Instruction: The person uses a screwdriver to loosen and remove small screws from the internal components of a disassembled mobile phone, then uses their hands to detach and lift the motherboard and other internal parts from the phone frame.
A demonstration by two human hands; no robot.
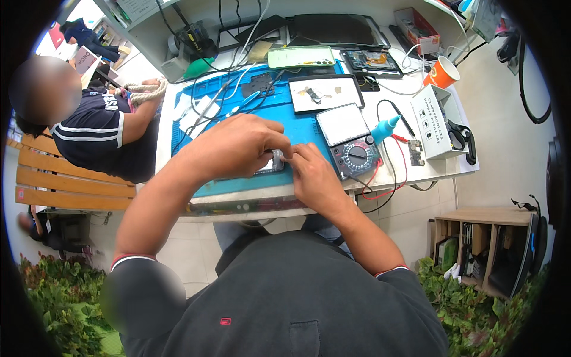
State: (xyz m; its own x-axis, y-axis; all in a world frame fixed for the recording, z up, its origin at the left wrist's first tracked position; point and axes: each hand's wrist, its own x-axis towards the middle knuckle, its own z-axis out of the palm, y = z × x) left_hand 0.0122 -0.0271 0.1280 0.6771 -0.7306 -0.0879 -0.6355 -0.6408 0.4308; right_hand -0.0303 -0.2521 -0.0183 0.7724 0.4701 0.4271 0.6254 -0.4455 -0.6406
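Observation:
Both my hands meet over the blue work mat (226, 189) near the table's front edge. Under them lies a phone (271, 164) with its inside or back partly showing; most of it is covered by my fingers. My left hand (245, 143) is closed, fingers bent in a pinch above the phone's right end. Close against it, my right hand (314, 176) has thumb and fingertips pressed together at the same end. Whatever the fingertips hold is too small or hidden to name. Just right of my right hand sits an analog multimeter (357, 156).
A turquoise squeeze bottle (385, 128) stands beside the multimeter. Further right are a circuit board (415, 153), a white box (429, 122) with scissors, and an orange cup (442, 73). Cables, a blue-white brush (242, 105) and opened devices lie behind. Another person (95, 119) sits at left.

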